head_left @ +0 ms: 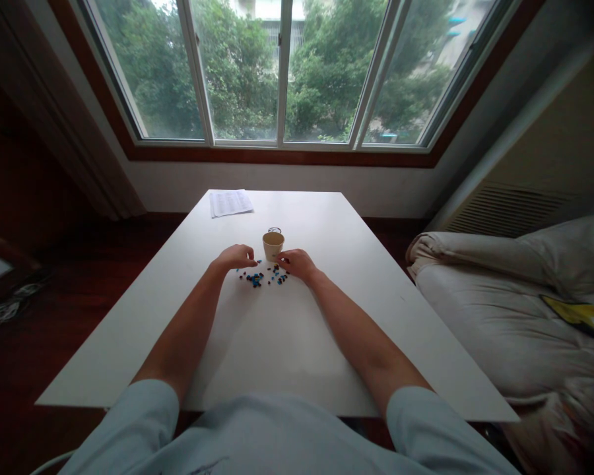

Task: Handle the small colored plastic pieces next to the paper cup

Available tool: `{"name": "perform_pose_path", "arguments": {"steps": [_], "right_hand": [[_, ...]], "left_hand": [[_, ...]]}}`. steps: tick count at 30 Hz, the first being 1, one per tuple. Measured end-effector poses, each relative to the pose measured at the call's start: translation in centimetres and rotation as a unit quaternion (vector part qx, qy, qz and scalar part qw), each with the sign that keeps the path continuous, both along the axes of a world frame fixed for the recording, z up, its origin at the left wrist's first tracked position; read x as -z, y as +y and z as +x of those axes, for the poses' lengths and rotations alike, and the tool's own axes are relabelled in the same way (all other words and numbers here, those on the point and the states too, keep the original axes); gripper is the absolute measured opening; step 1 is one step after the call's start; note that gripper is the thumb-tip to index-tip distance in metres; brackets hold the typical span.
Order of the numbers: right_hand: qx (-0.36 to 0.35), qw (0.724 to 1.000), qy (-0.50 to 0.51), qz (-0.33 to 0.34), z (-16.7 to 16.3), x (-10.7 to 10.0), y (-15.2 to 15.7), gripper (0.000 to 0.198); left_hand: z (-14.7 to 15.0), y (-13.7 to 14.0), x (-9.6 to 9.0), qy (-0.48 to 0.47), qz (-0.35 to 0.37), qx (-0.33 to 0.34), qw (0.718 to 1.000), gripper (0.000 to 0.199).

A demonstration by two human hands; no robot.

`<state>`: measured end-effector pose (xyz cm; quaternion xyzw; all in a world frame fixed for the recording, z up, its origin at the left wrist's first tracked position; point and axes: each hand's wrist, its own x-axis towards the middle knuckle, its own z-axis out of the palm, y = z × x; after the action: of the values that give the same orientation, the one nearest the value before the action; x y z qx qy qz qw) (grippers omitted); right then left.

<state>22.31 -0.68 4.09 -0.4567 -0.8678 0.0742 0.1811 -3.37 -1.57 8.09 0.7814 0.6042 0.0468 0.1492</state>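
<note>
Small beads or pellets [254,280], mostly blue and dark with a few yellowish ones, lie scattered on the white table [287,349]. A pale tan cup [273,245] stands upright just behind them. At the left edge of the scatter is my left hand [236,256], its fingers curled down and drawn together close to the beads. My right hand [298,262] reaches in from the other side, fingertips pinched low in front of the cup. Whether those fingertips touch the cup is unclear. Anything held in either hand is too small to make out.
Printed papers [231,203] lie at the table's far left corner. Behind the cup is a small dark looped thing [274,230]. A cream sofa [475,316] with a yellow and black item [574,313] stands to the right. Windows [282,79] rise beyond the table.
</note>
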Motion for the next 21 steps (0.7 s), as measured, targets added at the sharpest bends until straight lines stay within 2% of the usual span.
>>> {"name": "perform_pose_path", "arguments": {"steps": [4,9,13,21], "right_hand": [[-0.016,1.000,0.016,-0.019,0.0,0.5,0.3,0.023],[-0.024,0.999,0.020,-0.034,0.0,0.9,0.7,0.023],[-0.036,0.998,0.024,-0.040,-0.1,1.0,0.6,0.025],[-0.075,0.996,0.010,-0.040,-1.5,0.9,-0.3,0.025]], "left_hand": [[0.3,0.1,0.9,0.025,-0.028,0.025,0.999,0.031],[0.6,-0.1,1.2,0.020,-0.063,0.064,0.996,0.030],[0.9,-0.2,1.3,0.017,-0.050,0.069,0.996,0.030],[1.6,-0.4,1.7,0.039,-0.011,0.029,0.999,0.030]]}}
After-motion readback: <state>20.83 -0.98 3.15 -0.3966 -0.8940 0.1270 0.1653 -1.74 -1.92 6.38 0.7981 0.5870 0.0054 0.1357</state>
